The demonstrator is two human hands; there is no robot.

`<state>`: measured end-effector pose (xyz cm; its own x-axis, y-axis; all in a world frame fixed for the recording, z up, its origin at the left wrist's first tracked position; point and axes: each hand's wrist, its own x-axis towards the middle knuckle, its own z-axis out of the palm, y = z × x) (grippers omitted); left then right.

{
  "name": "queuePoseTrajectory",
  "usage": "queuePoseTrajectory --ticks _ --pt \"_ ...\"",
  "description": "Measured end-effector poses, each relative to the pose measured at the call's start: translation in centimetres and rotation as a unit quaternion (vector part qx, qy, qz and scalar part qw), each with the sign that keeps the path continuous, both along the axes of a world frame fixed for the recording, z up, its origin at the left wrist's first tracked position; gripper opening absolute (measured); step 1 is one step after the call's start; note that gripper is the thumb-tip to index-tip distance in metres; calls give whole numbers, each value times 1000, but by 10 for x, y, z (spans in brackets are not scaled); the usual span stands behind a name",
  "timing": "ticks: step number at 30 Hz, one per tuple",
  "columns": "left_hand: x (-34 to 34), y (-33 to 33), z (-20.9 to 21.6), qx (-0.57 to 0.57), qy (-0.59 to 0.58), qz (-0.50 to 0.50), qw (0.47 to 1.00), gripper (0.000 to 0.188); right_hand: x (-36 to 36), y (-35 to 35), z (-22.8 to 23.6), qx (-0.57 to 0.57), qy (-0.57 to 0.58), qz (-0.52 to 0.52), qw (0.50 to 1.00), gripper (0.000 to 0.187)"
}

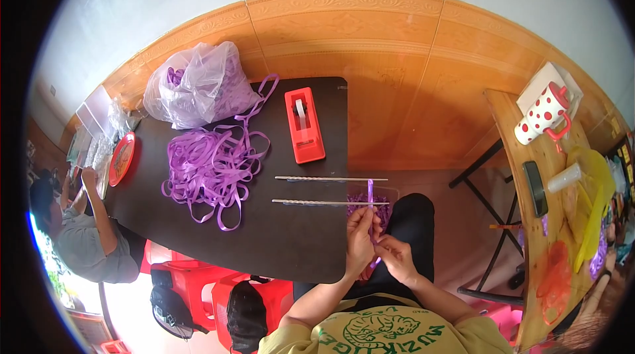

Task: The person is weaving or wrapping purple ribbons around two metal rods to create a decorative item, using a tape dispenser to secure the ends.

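Two thin metal chopsticks (331,179) with twisted-looking ends lie parallel, sticking out past the right edge of the black table (291,241). A purple ribbon (370,190) runs across their overhanging ends and down to my hands. Just below the nearer chopstick, my left hand (361,231) pinches the ribbon. My right hand (397,259), a little lower and to the right, has its fingers closed on the same ribbon near its lower part. Under the overhanging ends, more purple ribbon pieces (382,211) show in a container that my hands partly hide.
A loose heap of purple ribbon (211,169) lies on the table beside a stuffed clear plastic bag (202,86). A red tape dispenser (305,128) stands near the back edge. Left is a red plate (122,159) and another person (99,241). A wooden table (522,155) at right bears a dotted tumbler (544,114) and a phone (534,188).
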<state>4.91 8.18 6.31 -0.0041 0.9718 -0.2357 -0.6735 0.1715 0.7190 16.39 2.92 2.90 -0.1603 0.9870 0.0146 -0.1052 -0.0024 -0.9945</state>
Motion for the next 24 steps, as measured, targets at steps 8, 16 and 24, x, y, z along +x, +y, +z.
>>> queuePoseTrajectory --ticks 8,16,24 --pt "4 -1 5 -46 -8 38 998 17 8 45 32 48 39 -119 991 9" --pt "13 -10 11 2 64 53 997 19 -24 72 45 -20 96 -52 994 12" --pt "-1 -48 -1 -80 122 -25 989 18 -32 57 32 -12 58 -65 996 14"
